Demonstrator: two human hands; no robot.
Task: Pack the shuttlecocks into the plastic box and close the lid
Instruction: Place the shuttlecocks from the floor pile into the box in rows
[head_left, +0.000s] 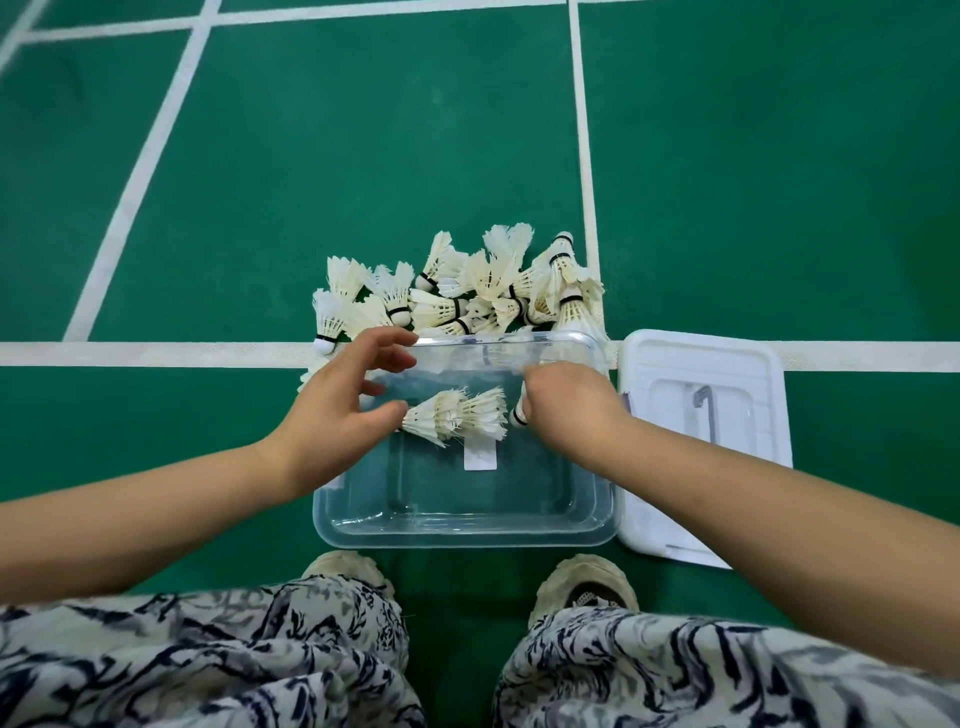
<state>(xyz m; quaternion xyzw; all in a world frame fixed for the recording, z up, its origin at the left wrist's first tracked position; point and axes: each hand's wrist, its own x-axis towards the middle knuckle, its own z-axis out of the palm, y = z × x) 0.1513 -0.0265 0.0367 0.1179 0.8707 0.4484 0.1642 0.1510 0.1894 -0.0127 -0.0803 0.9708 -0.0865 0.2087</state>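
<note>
A clear plastic box (467, 530) sits on the green court floor in front of my feet. Inside it lie stacked white feather shuttlecocks (457, 415), on their side. My left hand (343, 410) hovers over the box's left rim, fingers spread and loosely curved, just left of those shuttlecocks and holding nothing. My right hand (566, 410) is over the box's right part, fingers curled round a shuttlecock (518, 413) whose black-banded cork shows below the knuckles. A pile of several shuttlecocks (467, 291) lies just beyond the box. The white lid (675, 364) lies flat to the right.
White court lines cross the green floor; one runs under the box's far edge. My two shoes (587, 587) stand right behind the box, with patterned trouser legs (208, 660) below. A small white label (480, 457) sticks to the box's bottom.
</note>
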